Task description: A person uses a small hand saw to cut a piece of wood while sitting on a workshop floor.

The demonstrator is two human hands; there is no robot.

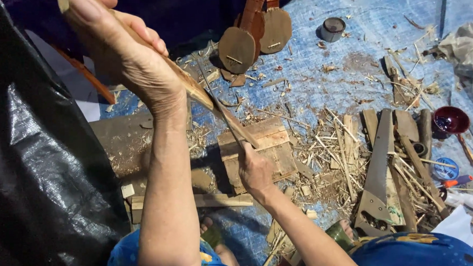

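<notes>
Blue tarp (349,66) covers the floor, littered with wood shavings (326,145). Black plastic sheet (44,171) fills the left side of the frame.

Long wooden stick (193,87): brown, thin, flattish, roughly carved surface. Long axis runs diagonally, from upper left of the frame down to centre; lower end rests on the wooden block (258,153) at centre.

Left hand (123,53), upper left, fingers clenched around the stick's upper part. Right hand (254,169), centre, fingers closed on a thin dark blade (219,102) laid along the stick, tip pointing up-left.

Handsaw (379,170) lies right of centre, blade pointing to the top. Two small unfinished stringed instruments (254,32) at top centre. Dark red bowl (451,119) at right edge, small tin (332,28) near the top.
</notes>
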